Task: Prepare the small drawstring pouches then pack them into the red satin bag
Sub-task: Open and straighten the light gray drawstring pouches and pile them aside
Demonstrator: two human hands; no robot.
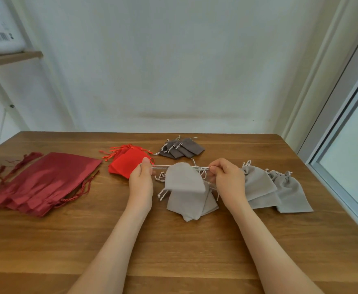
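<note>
A light grey drawstring pouch [183, 177] hangs between my hands above the table. My left hand [142, 177] pinches its white cord on the left, and my right hand [226, 177] pinches the cord on the right, so the cord is stretched level. Under it lies a small pile of light grey pouches [191, 205]. More light grey pouches [279, 189] with gathered mouths lie to the right. Bright red small pouches [127, 162] sit just behind my left hand. Dark grey pouches [182, 148] lie further back. The dark red satin bags [44, 183] are stacked at the left.
The wooden table [173, 240] reaches to a white wall behind. A window frame [343, 145] runs along the right edge. A wooden shelf [10, 58] with a white package stands at the upper left.
</note>
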